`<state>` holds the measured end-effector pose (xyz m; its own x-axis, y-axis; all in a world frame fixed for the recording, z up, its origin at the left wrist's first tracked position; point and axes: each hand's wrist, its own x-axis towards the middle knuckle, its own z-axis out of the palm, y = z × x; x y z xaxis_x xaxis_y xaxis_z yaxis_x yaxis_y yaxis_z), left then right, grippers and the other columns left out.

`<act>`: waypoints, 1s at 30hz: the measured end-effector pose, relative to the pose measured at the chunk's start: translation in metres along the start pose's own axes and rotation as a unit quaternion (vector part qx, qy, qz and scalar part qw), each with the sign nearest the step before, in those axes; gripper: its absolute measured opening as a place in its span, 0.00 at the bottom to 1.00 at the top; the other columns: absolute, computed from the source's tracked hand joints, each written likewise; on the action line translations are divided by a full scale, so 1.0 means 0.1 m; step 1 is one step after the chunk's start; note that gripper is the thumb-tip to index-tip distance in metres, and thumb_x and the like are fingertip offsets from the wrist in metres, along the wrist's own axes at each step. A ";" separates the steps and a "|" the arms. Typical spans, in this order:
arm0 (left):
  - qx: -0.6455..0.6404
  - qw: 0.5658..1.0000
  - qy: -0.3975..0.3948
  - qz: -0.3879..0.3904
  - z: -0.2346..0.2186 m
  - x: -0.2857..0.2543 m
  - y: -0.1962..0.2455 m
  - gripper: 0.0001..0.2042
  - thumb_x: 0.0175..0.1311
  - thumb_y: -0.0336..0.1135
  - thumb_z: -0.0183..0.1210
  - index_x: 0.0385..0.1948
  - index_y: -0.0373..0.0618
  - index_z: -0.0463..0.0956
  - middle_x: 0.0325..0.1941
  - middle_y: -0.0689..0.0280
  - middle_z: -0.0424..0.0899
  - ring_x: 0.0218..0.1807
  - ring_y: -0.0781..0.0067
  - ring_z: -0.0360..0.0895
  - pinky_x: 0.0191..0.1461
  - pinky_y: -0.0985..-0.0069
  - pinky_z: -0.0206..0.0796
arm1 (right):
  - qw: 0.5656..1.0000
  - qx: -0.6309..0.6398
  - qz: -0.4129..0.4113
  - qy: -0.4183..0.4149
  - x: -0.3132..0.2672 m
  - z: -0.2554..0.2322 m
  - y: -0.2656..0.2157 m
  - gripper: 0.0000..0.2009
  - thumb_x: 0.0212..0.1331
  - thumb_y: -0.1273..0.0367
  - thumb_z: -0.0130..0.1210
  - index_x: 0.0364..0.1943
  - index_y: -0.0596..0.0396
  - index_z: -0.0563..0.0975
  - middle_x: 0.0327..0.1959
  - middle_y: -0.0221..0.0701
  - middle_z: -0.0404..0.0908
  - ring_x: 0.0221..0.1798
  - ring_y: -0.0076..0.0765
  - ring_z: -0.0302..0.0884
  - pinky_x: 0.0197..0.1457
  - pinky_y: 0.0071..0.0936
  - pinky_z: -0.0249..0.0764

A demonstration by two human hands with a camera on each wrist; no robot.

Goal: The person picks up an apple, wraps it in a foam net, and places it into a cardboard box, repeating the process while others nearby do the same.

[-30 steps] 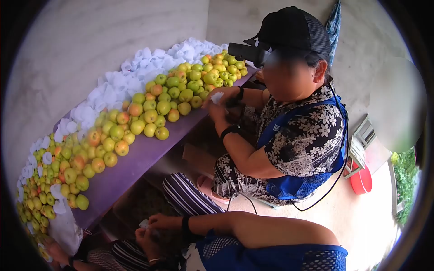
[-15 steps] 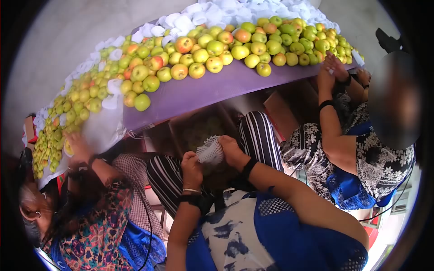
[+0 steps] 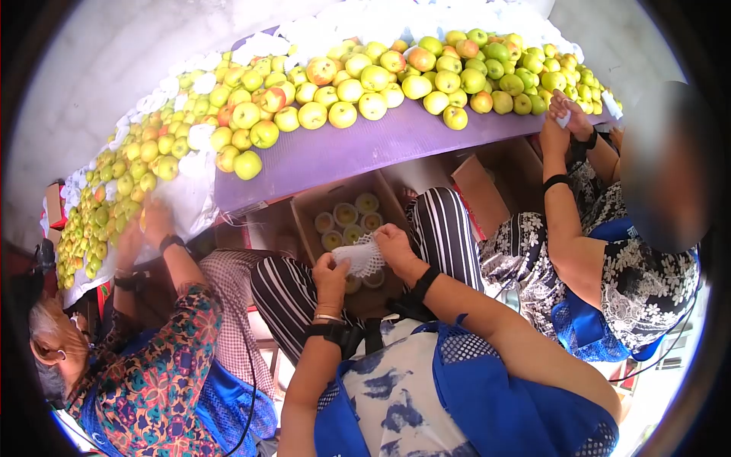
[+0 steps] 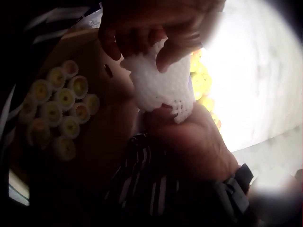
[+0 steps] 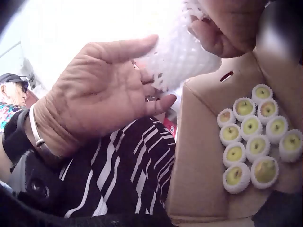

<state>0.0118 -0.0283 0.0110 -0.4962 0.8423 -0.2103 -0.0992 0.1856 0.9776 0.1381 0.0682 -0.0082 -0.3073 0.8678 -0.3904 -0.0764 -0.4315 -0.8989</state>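
Note:
A white foam net sleeve is stretched between my two hands, over my lap; no apple shows inside it. My left hand pinches its left end, with the thumb lying against the mesh and fingers behind it in the left wrist view. My right hand grips the other end with curled fingers. Below and beyond the hands stands an open cardboard box. Inside it, several yellow-green apples in white foam nets sit close together in rows.
Loose apples are heaped along the purple-covered table, with white foam nets piled behind them. People sit close on both sides: one in a patterned shirt at left, another in a floral shirt at right. A second carton is at right.
The head view has swung left and down from the right-hand neighbour to my lap. Since half a second ago, the foam net is drawn out wider between my hands, and the boxed apples show more clearly.

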 end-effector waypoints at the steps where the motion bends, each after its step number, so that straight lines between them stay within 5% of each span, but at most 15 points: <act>1: -0.007 0.999 0.031 0.028 0.01 0.00 0.02 0.07 0.48 0.26 0.57 0.30 0.37 0.73 0.23 0.69 0.75 0.28 0.80 0.70 0.35 0.82 0.64 | 0.991 -0.101 -0.090 0.011 -0.05 0.01 -0.09 0.05 0.51 0.70 0.51 0.31 0.56 0.72 0.25 0.29 0.74 0.30 0.26 0.72 0.33 0.23 0.68; 2: -0.006 0.999 0.032 0.028 0.00 0.00 0.04 0.07 0.48 0.26 0.57 0.30 0.37 0.73 0.23 0.69 0.75 0.28 0.80 0.70 0.35 0.82 0.64 | 0.963 -0.200 -0.179 0.021 -0.10 0.02 -0.19 0.08 0.48 0.70 0.54 0.33 0.56 0.72 0.28 0.31 0.74 0.33 0.30 0.73 0.37 0.26 0.69; 3: 0.084 0.995 0.033 0.036 0.00 0.00 0.05 0.07 0.48 0.27 0.56 0.30 0.37 0.73 0.24 0.68 0.75 0.28 0.80 0.70 0.34 0.82 0.64 | 0.963 -0.200 -0.179 0.021 -0.14 0.03 -0.28 0.08 0.48 0.70 0.54 0.33 0.56 0.72 0.28 0.31 0.74 0.33 0.30 0.73 0.37 0.26 0.69; 5: 0.174 0.983 0.033 0.041 0.00 -0.02 0.12 0.07 0.49 0.27 0.56 0.29 0.36 0.73 0.24 0.68 0.75 0.28 0.81 0.70 0.33 0.81 0.63 | 0.829 -0.334 -0.445 -0.060 -0.20 0.04 -0.45 0.18 0.41 0.65 0.60 0.39 0.52 0.72 0.37 0.39 0.74 0.45 0.44 0.70 0.47 0.33 0.67; 6: 0.258 0.963 0.017 0.079 0.00 -0.03 0.17 0.07 0.49 0.27 0.56 0.29 0.36 0.73 0.25 0.68 0.75 0.28 0.81 0.69 0.33 0.82 0.63 | 0.830 -0.334 -0.443 -0.060 -0.25 0.04 -0.48 0.18 0.41 0.65 0.60 0.39 0.52 0.72 0.37 0.39 0.74 0.45 0.44 0.70 0.47 0.33 0.67; 9: 0.352 0.922 0.012 0.162 0.00 -0.03 0.14 0.07 0.50 0.28 0.56 0.29 0.35 0.73 0.26 0.68 0.75 0.28 0.82 0.69 0.33 0.82 0.63 | 0.801 -0.426 -0.400 -0.129 -0.33 0.03 -0.49 0.21 0.37 0.68 0.61 0.41 0.53 0.71 0.43 0.39 0.71 0.51 0.47 0.65 0.54 0.37 0.60; 11: 0.363 0.908 0.022 0.207 0.03 -0.03 0.17 0.06 0.50 0.27 0.55 0.30 0.35 0.72 0.26 0.68 0.75 0.28 0.82 0.69 0.33 0.82 0.63 | 0.833 -0.458 -0.253 -0.180 -0.31 0.03 -0.44 0.21 0.36 0.67 0.60 0.41 0.54 0.71 0.41 0.41 0.73 0.48 0.48 0.68 0.50 0.36 0.64; 13: 0.063 0.994 -0.038 0.082 0.07 -0.05 0.22 0.05 0.52 0.26 0.53 0.30 0.36 0.72 0.26 0.69 0.75 0.28 0.82 0.69 0.32 0.82 0.63 | 0.857 -0.440 -0.184 -0.195 -0.26 0.02 -0.35 0.20 0.36 0.68 0.60 0.39 0.55 0.72 0.39 0.43 0.75 0.45 0.48 0.70 0.48 0.36 0.65; 14: 0.063 0.994 -0.039 0.081 0.07 -0.03 0.20 0.05 0.52 0.26 0.53 0.30 0.36 0.72 0.26 0.69 0.75 0.28 0.82 0.69 0.32 0.82 0.63 | 0.876 -0.420 -0.115 -0.209 -0.23 0.00 -0.31 0.19 0.36 0.69 0.59 0.38 0.57 0.73 0.36 0.44 0.76 0.43 0.49 0.72 0.46 0.35 0.67; 17: -0.046 0.999 -0.010 -0.002 0.06 -0.01 0.14 0.05 0.53 0.25 0.53 0.30 0.36 0.72 0.27 0.69 0.76 0.28 0.83 0.70 0.32 0.84 0.63 | 0.872 -0.391 -0.165 -0.245 -0.20 -0.01 -0.22 0.15 0.37 0.71 0.57 0.34 0.60 0.74 0.28 0.43 0.76 0.35 0.44 0.75 0.40 0.32 0.69; 22: -0.161 0.983 -0.019 -0.085 -0.01 -0.03 0.17 0.06 0.60 0.32 0.48 0.31 0.39 0.71 0.27 0.68 0.76 0.29 0.79 0.74 0.34 0.81 0.66 | 0.897 -0.346 -0.072 -0.264 -0.25 -0.05 -0.20 0.13 0.39 0.72 0.55 0.32 0.61 0.74 0.26 0.36 0.77 0.29 0.31 0.73 0.35 0.26 0.69; 24: -0.289 0.955 -0.025 -0.061 0.02 -0.03 0.17 0.09 0.61 0.36 0.47 0.34 0.41 0.71 0.30 0.68 0.77 0.31 0.78 0.74 0.33 0.82 0.66 | 0.897 -0.345 -0.085 -0.264 -0.12 0.00 -0.27 0.12 0.40 0.72 0.55 0.32 0.61 0.75 0.26 0.33 0.77 0.28 0.27 0.72 0.32 0.24 0.69; 28: -0.281 0.950 -0.080 -0.112 -0.01 -0.02 0.28 0.12 0.59 0.37 0.50 0.40 0.40 0.69 0.36 0.69 0.77 0.36 0.80 0.73 0.34 0.86 0.63 | 0.956 -0.187 0.062 -0.218 -0.15 -0.04 -0.32 0.13 0.44 0.70 0.54 0.36 0.59 0.75 0.29 0.28 0.77 0.26 0.19 0.70 0.26 0.18 0.65; 30: -0.121 0.991 -0.060 -0.001 0.07 -0.08 0.29 0.13 0.55 0.32 0.53 0.41 0.40 0.69 0.36 0.69 0.77 0.36 0.81 0.72 0.34 0.87 0.63 | 0.970 -0.076 0.100 -0.208 -0.10 -0.05 -0.24 0.15 0.45 0.68 0.54 0.39 0.59 0.74 0.30 0.29 0.76 0.27 0.22 0.70 0.23 0.19 0.64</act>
<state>0.0193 -0.0260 0.0410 -0.3908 0.8991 -0.1974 -0.3110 0.0729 0.9476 0.1481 0.0715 0.0158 -0.6599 0.5824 -0.4746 0.1559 -0.5118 -0.8448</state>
